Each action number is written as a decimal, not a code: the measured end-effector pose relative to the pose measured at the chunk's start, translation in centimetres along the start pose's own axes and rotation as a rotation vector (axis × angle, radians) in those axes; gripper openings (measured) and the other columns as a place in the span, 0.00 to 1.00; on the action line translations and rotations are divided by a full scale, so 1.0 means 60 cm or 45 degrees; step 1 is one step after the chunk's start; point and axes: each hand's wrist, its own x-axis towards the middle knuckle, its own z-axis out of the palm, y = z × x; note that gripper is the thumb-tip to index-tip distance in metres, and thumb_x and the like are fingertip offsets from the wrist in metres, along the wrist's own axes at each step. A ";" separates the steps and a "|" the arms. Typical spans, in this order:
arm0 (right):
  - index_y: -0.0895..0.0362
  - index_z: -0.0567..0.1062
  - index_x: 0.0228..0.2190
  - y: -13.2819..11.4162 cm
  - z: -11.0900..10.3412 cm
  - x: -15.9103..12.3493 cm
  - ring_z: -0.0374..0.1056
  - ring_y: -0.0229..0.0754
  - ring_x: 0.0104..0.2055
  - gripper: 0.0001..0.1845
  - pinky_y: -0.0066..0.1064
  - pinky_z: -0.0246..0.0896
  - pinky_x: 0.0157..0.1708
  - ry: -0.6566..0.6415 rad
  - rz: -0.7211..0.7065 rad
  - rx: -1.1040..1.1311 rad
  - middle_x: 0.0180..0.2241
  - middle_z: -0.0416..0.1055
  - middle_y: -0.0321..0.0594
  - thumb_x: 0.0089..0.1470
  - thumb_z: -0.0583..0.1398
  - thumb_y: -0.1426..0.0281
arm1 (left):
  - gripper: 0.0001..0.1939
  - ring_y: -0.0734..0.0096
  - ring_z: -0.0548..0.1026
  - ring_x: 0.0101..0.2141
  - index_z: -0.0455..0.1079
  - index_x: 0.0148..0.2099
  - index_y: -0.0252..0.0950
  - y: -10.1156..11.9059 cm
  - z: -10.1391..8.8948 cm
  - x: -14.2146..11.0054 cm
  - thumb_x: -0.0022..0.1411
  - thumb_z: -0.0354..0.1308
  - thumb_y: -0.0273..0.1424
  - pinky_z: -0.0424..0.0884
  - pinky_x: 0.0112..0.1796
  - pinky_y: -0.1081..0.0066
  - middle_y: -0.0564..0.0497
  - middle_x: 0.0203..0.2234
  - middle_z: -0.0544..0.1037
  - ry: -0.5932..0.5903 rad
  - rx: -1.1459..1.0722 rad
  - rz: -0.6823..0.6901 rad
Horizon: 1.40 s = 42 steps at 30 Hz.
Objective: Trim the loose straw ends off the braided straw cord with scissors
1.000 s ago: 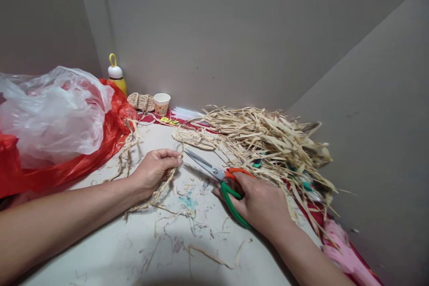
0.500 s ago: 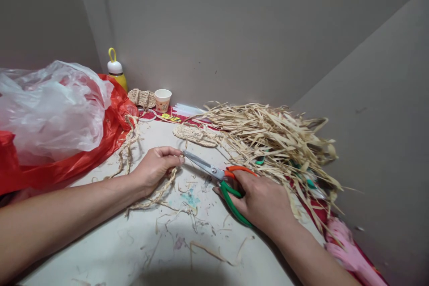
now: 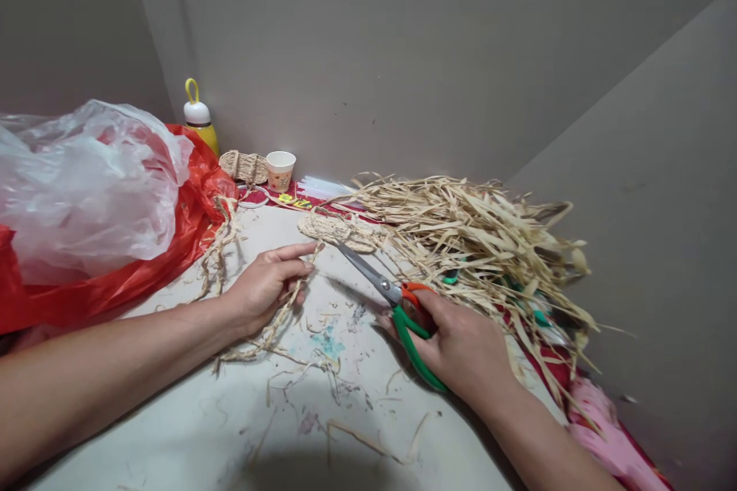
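Observation:
In my left hand [image 3: 269,285] I pinch a braided straw cord [image 3: 283,316] near its upper end; the rest curves down onto the white board [image 3: 230,414]. My right hand [image 3: 457,341] grips scissors [image 3: 397,299] with one orange and one green handle. Their blades look closed and point up and left, with the tip close to a woven straw sole [image 3: 337,230] lying flat at the back of the board. Between the scissor tip and my left fingers there is a small gap.
Loose dry straw [image 3: 461,222] is heaped at the right. Red and clear plastic bags [image 3: 92,192] crowd the left. Along the back stand a yellow bottle [image 3: 199,119], another woven straw piece [image 3: 243,166] and a paper cup [image 3: 280,171]. Straw scraps [image 3: 362,437] litter the board.
The scissors in my right hand have moved right, away from my left fingers. My left index finger has stretched out a little, and the cord's upper end shows above my fingers.

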 end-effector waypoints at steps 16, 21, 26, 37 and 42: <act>0.54 0.70 0.32 -0.006 -0.012 0.007 0.66 0.41 0.22 0.19 0.30 0.48 0.24 -0.197 -0.076 0.052 0.19 0.69 0.35 0.51 0.55 0.52 | 0.15 0.80 0.63 0.17 0.71 0.45 0.32 -0.003 0.001 -0.006 0.53 0.59 0.23 0.63 0.20 0.76 0.54 0.20 0.67 -0.241 -0.020 -0.013; 0.54 0.70 0.32 -0.006 -0.014 0.005 0.67 0.42 0.24 0.19 0.31 0.48 0.26 -0.143 -0.075 -0.015 0.20 0.69 0.35 0.51 0.55 0.51 | 0.16 0.77 0.65 0.16 0.70 0.46 0.33 -0.009 -0.003 -0.007 0.53 0.59 0.27 0.64 0.20 0.75 0.57 0.17 0.65 -0.304 0.047 -0.011; 0.54 0.69 0.27 -0.003 -0.016 0.006 0.66 0.42 0.24 0.19 0.31 0.47 0.26 -0.087 -0.095 -0.064 0.18 0.68 0.35 0.51 0.55 0.51 | 0.16 0.79 0.64 0.15 0.70 0.47 0.34 -0.011 -0.004 -0.008 0.54 0.59 0.27 0.64 0.21 0.74 0.58 0.17 0.64 -0.402 0.075 -0.011; 0.55 0.74 0.30 0.012 -0.014 0.001 0.66 0.40 0.24 0.21 0.30 0.46 0.27 -0.065 -0.130 -0.086 0.20 0.70 0.36 0.51 0.55 0.50 | 0.15 0.81 0.54 0.15 0.72 0.46 0.30 -0.010 -0.005 -0.006 0.55 0.55 0.25 0.63 0.21 0.74 0.60 0.14 0.55 -0.426 0.068 -0.021; 0.55 0.74 0.29 0.014 -0.013 0.001 0.65 0.39 0.22 0.21 0.29 0.47 0.28 -0.060 -0.162 -0.073 0.19 0.70 0.36 0.50 0.56 0.50 | 0.17 0.80 0.52 0.15 0.70 0.47 0.28 -0.009 -0.006 -0.003 0.55 0.53 0.23 0.63 0.20 0.73 0.61 0.13 0.54 -0.380 0.063 -0.026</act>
